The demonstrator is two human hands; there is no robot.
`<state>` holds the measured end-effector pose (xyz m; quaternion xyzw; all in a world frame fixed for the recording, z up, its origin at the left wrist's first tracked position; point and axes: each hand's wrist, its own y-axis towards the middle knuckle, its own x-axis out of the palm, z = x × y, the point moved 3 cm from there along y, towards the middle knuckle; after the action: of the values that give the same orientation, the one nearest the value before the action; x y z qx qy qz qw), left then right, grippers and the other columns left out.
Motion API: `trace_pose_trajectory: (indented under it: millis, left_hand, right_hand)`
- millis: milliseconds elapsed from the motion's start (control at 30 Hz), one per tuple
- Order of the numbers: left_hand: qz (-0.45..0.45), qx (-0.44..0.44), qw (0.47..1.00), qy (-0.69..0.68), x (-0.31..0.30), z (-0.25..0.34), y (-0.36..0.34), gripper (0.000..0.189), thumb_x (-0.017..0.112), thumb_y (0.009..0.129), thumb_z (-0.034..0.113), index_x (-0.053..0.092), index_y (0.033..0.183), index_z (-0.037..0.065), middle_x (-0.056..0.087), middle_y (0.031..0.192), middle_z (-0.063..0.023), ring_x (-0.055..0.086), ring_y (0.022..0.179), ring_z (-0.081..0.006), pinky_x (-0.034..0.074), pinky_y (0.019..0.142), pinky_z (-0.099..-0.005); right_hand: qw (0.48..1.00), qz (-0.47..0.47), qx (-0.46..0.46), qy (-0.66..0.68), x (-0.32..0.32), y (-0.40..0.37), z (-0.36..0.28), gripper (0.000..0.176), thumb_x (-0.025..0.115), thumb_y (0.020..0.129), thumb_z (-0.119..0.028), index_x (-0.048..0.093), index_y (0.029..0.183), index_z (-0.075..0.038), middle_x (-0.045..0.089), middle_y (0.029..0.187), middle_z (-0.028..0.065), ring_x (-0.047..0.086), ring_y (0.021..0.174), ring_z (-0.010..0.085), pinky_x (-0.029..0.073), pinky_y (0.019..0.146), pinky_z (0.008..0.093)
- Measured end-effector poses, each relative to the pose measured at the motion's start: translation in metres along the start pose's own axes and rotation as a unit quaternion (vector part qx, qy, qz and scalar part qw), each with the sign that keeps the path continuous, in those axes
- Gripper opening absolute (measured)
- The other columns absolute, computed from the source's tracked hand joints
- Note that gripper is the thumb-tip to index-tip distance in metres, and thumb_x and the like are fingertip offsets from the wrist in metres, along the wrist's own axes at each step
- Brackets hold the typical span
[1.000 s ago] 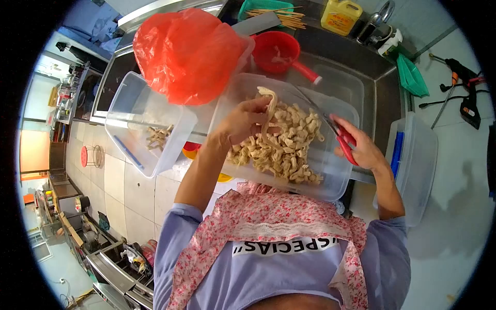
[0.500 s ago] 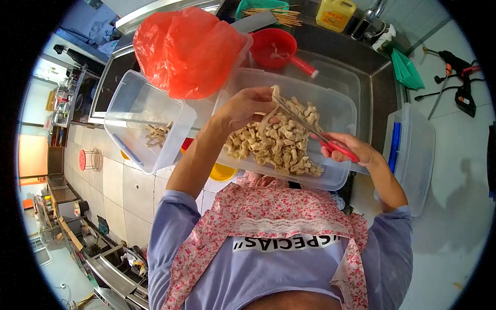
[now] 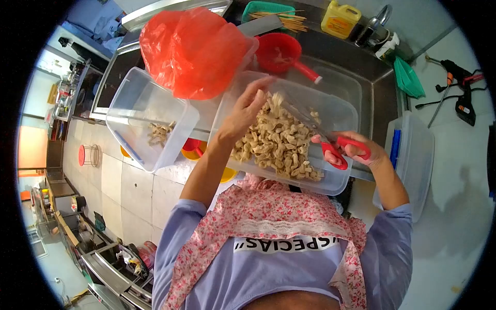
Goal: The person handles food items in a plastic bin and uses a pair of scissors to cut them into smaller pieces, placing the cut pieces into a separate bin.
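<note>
My left hand (image 3: 249,111) is over the left side of a clear plastic tub (image 3: 341,181), its fingers stretched out and the thumb apart, with nothing clearly held. Pale beige, knotted strips (image 3: 281,139) lie heaped in the tub, some right beside my fingertips. My right hand (image 3: 364,151), at the tub's right edge, grips scissors (image 3: 335,157) by their red handles. The handles are spread, and the blurred blades point up and left over the strips.
A second clear tub (image 3: 116,103) at left holds a few strips (image 3: 160,133). Behind are a red plastic bag (image 3: 194,51), a red dipper (image 3: 279,51), a green basket (image 3: 253,9) with sticks and a yellow jug (image 3: 340,19). A lidded tub (image 3: 416,160) stands right.
The strip that hung from my left hand is no longer seen there. My left fingers have straightened and parted. The scissors' handles have spread apart, and the blades have moved slightly.
</note>
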<state>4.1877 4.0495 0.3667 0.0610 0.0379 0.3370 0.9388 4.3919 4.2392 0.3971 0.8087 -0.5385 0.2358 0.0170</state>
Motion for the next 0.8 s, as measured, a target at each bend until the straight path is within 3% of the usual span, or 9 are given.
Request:
trace_pose_trajectory:
  millis: [33, 133, 233, 367, 467, 567, 667, 767, 800]
  left_hand:
    - [0.006, 0.036, 0.999, -0.038, 0.007, 0.005, -0.001, 0.054, 0.033, 0.100, 0.047, 0.048, 0.128, 0.003, 0.056, 0.113, -0.0061, 0.056, 0.094, -0.0154, 0.044, 0.091, -0.0291]
    - [-0.125, -0.065, 0.941, -0.309, 0.018, -0.009, -0.003, 0.066, 0.030, 0.097, 0.056, 0.044, 0.131, 0.001, 0.054, 0.121, -0.0135, 0.057, 0.106, -0.0215, 0.047, 0.093, -0.0355]
    - [-0.174, -0.131, 0.901, -0.375, 0.024, -0.012, -0.008, 0.065, 0.026, 0.097, 0.055, 0.042, 0.132, 0.002, 0.055, 0.119, -0.0147, 0.059, 0.102, -0.0232, 0.048, 0.093, -0.0396]
    - [-0.199, -0.198, 0.883, -0.377, 0.021, -0.022, -0.004, 0.060, 0.025, 0.098, 0.052, 0.037, 0.135, 0.007, 0.057, 0.120, -0.0151, 0.062, 0.099, -0.0237, 0.051, 0.089, -0.0425]
    - [-0.176, -0.202, 0.874, -0.406, 0.021, -0.012, -0.008, 0.046, 0.039, 0.100, 0.037, 0.044, 0.129, 0.001, 0.057, 0.120, -0.0167, 0.061, 0.106, -0.0266, 0.053, 0.089, -0.0418]
    - [-0.155, -0.206, 0.903, -0.344, 0.018, -0.018, -0.004, 0.037, 0.044, 0.099, 0.029, 0.050, 0.123, 0.000, 0.058, 0.119, -0.0162, 0.060, 0.109, -0.0267, 0.054, 0.088, -0.0403]
    - [-0.129, -0.209, 0.921, -0.303, 0.016, -0.027, -0.001, 0.034, 0.047, 0.099, 0.028, 0.056, 0.115, 0.000, 0.063, 0.111, -0.0145, 0.064, 0.102, -0.0221, 0.054, 0.082, -0.0327]
    - [-0.123, -0.209, 0.954, -0.178, 0.013, -0.033, 0.004, 0.032, 0.045, 0.100, 0.024, 0.055, 0.117, -0.001, 0.060, 0.111, -0.0099, 0.063, 0.102, -0.0235, 0.053, 0.088, -0.0341]
    - [-0.106, -0.193, 0.961, -0.167, 0.014, -0.033, 0.004, 0.030, 0.045, 0.100, 0.024, 0.057, 0.112, -0.001, 0.062, 0.102, -0.0086, 0.064, 0.096, -0.0195, 0.052, 0.081, -0.0300]
  right_hand:
    - [1.000, -0.007, 0.006, 0.004, 0.001, 0.001, -0.002, 0.089, 0.068, 0.076, -0.059, 0.041, 0.136, 0.002, 0.055, 0.080, 0.0020, 0.049, 0.065, 0.0092, 0.040, 0.058, 0.0231]
    - [0.999, -0.032, 0.001, 0.018, 0.001, 0.005, -0.004, 0.091, 0.064, 0.078, -0.061, 0.038, 0.138, 0.003, 0.055, 0.080, 0.0027, 0.049, 0.065, 0.0102, 0.042, 0.063, 0.0251]
    - [0.999, -0.007, -0.007, 0.039, 0.001, 0.007, -0.003, 0.093, 0.056, 0.081, -0.065, 0.034, 0.139, 0.004, 0.054, 0.080, 0.0031, 0.049, 0.066, 0.0113, 0.045, 0.069, 0.0289]
    - [0.999, 0.001, -0.015, 0.035, 0.003, 0.010, -0.006, 0.092, 0.049, 0.083, -0.067, 0.031, 0.140, 0.004, 0.053, 0.081, 0.0032, 0.049, 0.067, 0.0117, 0.046, 0.075, 0.0320]
    - [0.999, 0.009, -0.009, 0.036, 0.001, 0.007, -0.003, 0.090, 0.049, 0.084, -0.066, 0.032, 0.140, 0.003, 0.053, 0.081, 0.0036, 0.050, 0.067, 0.0121, 0.046, 0.074, 0.0317]
    - [1.000, 0.021, -0.003, 0.019, -0.007, 0.005, 0.009, 0.088, 0.050, 0.085, -0.064, 0.034, 0.139, 0.002, 0.054, 0.080, 0.0040, 0.050, 0.065, 0.0124, 0.045, 0.068, 0.0294]
    - [1.000, 0.024, 0.016, 0.007, -0.008, 0.003, 0.013, 0.085, 0.054, 0.084, -0.061, 0.037, 0.138, 0.001, 0.055, 0.079, 0.0044, 0.050, 0.064, 0.0125, 0.043, 0.062, 0.0269]
    - [0.999, 0.036, 0.017, -0.002, -0.006, 0.005, 0.011, 0.080, 0.060, 0.084, -0.055, 0.039, 0.138, -0.001, 0.056, 0.079, 0.0048, 0.050, 0.064, 0.0118, 0.042, 0.059, 0.0252]
    - [0.999, 0.045, 0.027, 0.000, -0.006, 0.005, 0.009, 0.079, 0.062, 0.084, -0.053, 0.039, 0.138, -0.001, 0.056, 0.079, 0.0049, 0.050, 0.064, 0.0114, 0.041, 0.058, 0.0249]
